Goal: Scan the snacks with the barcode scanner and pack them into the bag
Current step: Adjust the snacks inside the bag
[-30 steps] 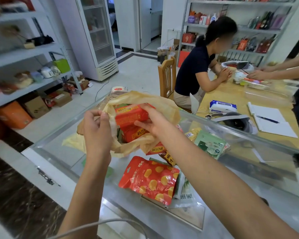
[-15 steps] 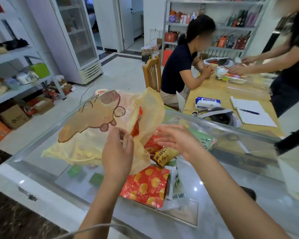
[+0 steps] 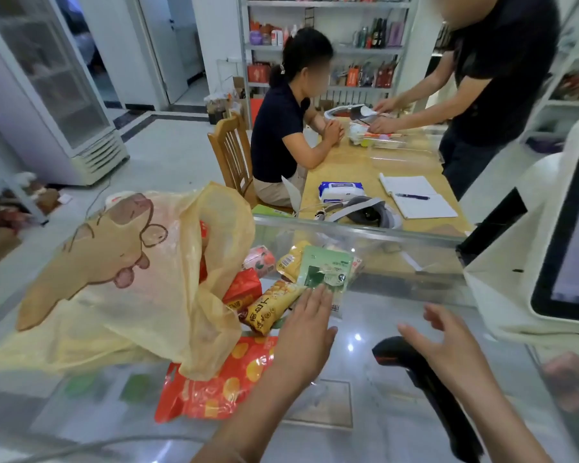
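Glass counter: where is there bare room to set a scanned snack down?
Bare counter glass lies between the left hand and the barcode scanner, running back to the green packet and the terminal. A second patch sits near left, in front of the yellow bag. It is crowded from the bag's mouth through the snack pile to the red packet.

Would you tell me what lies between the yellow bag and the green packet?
Head view: a red packet, a biscuit packet, a pink packet and a yellow packet lie there.
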